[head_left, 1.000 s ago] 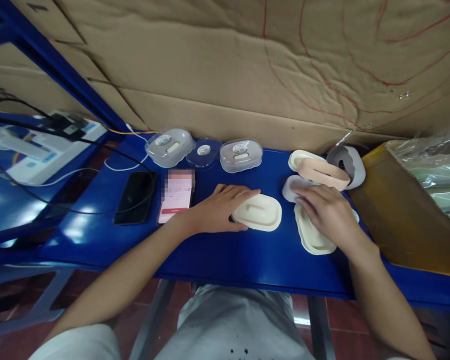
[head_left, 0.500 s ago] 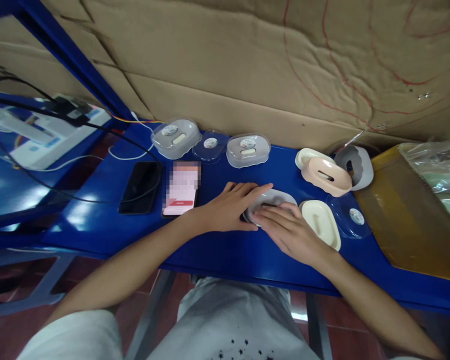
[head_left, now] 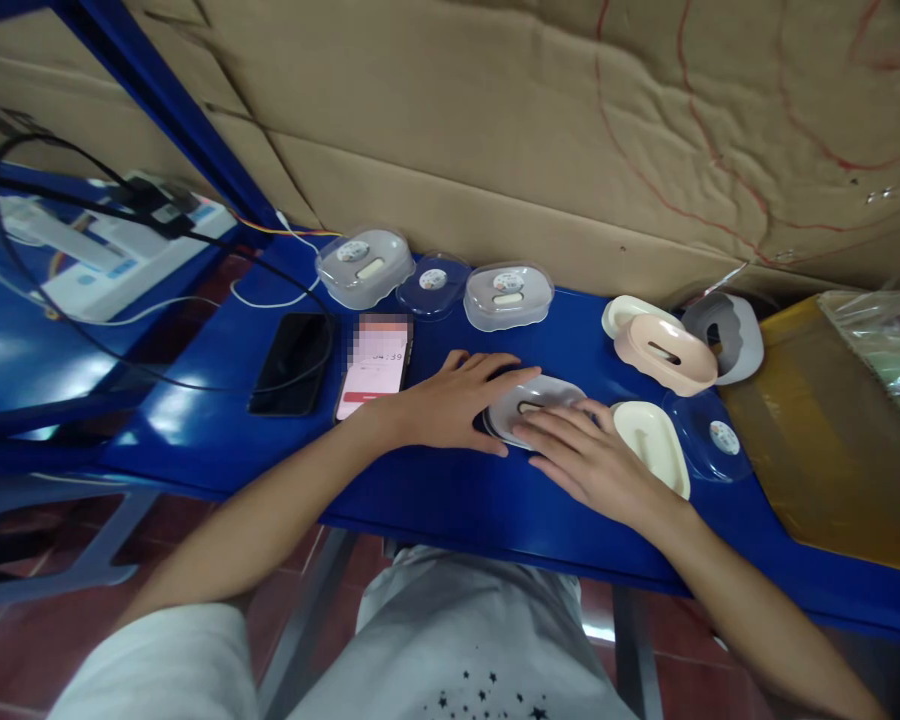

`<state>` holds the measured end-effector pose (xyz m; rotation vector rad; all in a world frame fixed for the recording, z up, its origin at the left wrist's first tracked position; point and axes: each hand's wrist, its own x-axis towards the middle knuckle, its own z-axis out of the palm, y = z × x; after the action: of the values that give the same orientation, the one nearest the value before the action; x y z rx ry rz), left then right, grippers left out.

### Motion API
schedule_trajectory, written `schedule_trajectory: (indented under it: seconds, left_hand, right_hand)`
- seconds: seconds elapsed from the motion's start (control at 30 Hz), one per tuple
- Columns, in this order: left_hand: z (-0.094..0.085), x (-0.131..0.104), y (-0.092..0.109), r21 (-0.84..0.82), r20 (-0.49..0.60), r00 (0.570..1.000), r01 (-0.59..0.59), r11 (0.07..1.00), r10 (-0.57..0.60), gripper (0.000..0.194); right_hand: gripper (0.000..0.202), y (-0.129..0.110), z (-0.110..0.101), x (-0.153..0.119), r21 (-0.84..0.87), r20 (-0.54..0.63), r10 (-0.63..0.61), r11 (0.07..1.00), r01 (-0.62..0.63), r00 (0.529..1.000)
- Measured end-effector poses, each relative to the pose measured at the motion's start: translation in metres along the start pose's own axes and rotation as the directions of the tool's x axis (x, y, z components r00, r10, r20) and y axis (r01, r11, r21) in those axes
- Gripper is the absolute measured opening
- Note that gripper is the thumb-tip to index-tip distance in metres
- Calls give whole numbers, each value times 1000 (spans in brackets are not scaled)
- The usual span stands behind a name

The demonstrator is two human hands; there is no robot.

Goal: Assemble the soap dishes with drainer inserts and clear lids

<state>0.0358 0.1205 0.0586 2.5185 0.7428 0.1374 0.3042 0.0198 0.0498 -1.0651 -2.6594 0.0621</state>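
Note:
A grey soap dish (head_left: 544, 392) lies on the table between my hands, with a pale strip showing in its middle slot. My left hand (head_left: 457, 405) spans its left end, index finger along the far rim and thumb at the near side. Stretched fingers of my right hand (head_left: 581, 450) lie across its top and near right side, hiding part of it. Close by on the right is a cream soap tray (head_left: 652, 445). Beyond it are a clear lid (head_left: 709, 440) with a round sticker, a pink slotted piece (head_left: 664, 355) and a grey slotted piece (head_left: 739, 340).
Two lidded grey soap boxes (head_left: 365, 268) (head_left: 508, 297) and a clear lid (head_left: 433, 285) stand along the cardboard wall (head_left: 457, 130). Two phones (head_left: 289, 365) (head_left: 379, 365) lie left. A cable crosses there. A brown box (head_left: 817, 430) occupies the right.
My right fingers have flattened and shifted slightly right across the grey soap dish. Its slot, dark before, now shows a pale strip. The left hand keeps its place around the dish's end.

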Motion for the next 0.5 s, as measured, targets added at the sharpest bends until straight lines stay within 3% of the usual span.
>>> schedule_trajectory:
  seconds: [0.07,0.17,0.23,0.3,0.37,0.5]
  left_hand:
    - [-10,-4,-4,-20,-40,999,15,1000,-16,96]
    - [-25,-9,-13,43,-228,966,137,990,-124,69]
    - [-32,-10,-20,122,-364,901,298,947,-237,55]
    - [-34,-10,-27,183,-453,824,458,870,-339,53]
    - [-33,-10,-34,229,-484,776,559,797,-405,59]
    - [-24,-7,-44,294,-475,736,650,701,-482,65]
  right_hand:
    - [50,5,-5,-2,2,14,31,1000,-31,999]
    - [66,17,-10,-6,-11,33,114,993,-114,993]
    - [77,26,-9,-10,-23,44,163,986,-162,986]
    - [84,34,-6,-13,-22,61,191,982,-190,980]
    - [84,38,-2,-15,-14,86,206,979,-205,975]
    - [85,38,0,-16,-5,101,219,976,-219,971]
